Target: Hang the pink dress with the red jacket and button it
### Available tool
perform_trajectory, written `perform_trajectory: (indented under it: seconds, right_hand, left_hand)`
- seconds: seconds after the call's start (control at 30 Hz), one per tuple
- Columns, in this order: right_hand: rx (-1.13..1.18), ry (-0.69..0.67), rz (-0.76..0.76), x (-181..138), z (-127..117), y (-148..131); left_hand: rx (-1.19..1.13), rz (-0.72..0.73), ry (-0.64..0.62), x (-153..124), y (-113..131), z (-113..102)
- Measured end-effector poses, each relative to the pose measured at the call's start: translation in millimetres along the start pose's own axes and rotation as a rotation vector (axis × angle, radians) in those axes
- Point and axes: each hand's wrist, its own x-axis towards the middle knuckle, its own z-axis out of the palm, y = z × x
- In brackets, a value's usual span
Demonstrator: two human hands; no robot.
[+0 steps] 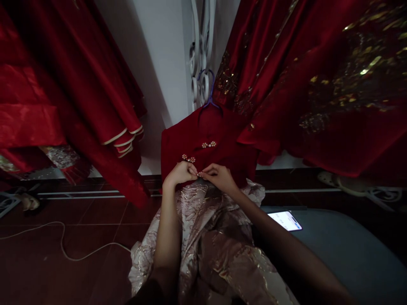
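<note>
Centre of view, low on a red jacket (219,135): both hands meet at its front edge.

- Left hand (180,173) and right hand (220,177) are fingertip to fingertip. The fingers are curled in and pinched tight on a small beaded clasp (199,174).
- I cannot tell which part of the clasp each hand has; it is too small and partly covered.
- Two more beaded fastenings run up the jacket front on a slant. The lower fastening (188,159) is just above the left hand, and the upper fastening (209,144) is higher and to the right.
- The jacket hangs on a blue hanger (208,91), hooked to a white scrollwork rack (200,51) against a pale wall.
- Below the hands, a pale pink-gold brocade skirt (216,245) spreads down toward the camera, between and beneath both forearms.
- Red garments hang on both sides: a plain gown (95,84) with pale hem trim on the left, and a sequin gown (333,84) with gold work on the right, overlapping the jacket's shoulder.
- Right of the right forearm, a phone (285,220) lies flat with its screen lit on a grey seat (343,250).
- To the left, a white cable (95,251) loops across the dark red floor (47,271).
- A pale shoe (28,202) sits at the far left edge.
- Light is dim.
</note>
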Motion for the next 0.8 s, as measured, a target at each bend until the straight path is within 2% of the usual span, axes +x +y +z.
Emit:
perform_trajectory:
  seconds: [0.17, 0.4, 0.6, 0.7, 0.8]
  right_hand:
    - [-0.096, 0.012, -0.104, -2.4, 5.6, 3.1]
    - [-0.128, 0.034, -0.127, -2.6, 8.4, 5.8]
    - [-0.167, 0.036, -0.183, -3.7, 13.9, 8.3]
    - [-0.223, -0.05, -0.186, -0.4, 3.1, 3.8]
    - [-0.241, -0.095, -0.132, 5.2, -18.8, -3.6]
  left_hand:
    - [-0.054, -0.036, -0.004, 1.2, -3.0, 1.2]
    - [-0.085, -0.052, 0.007, 3.8, -8.3, 1.8]
    - [-0.165, -0.065, -0.045, 1.3, -7.3, 0.6]
    - [-0.187, -0.103, -0.045, -4.1, -3.1, -4.5]
    - [-0.128, -0.099, 0.006, -11.9, 2.9, -13.5]
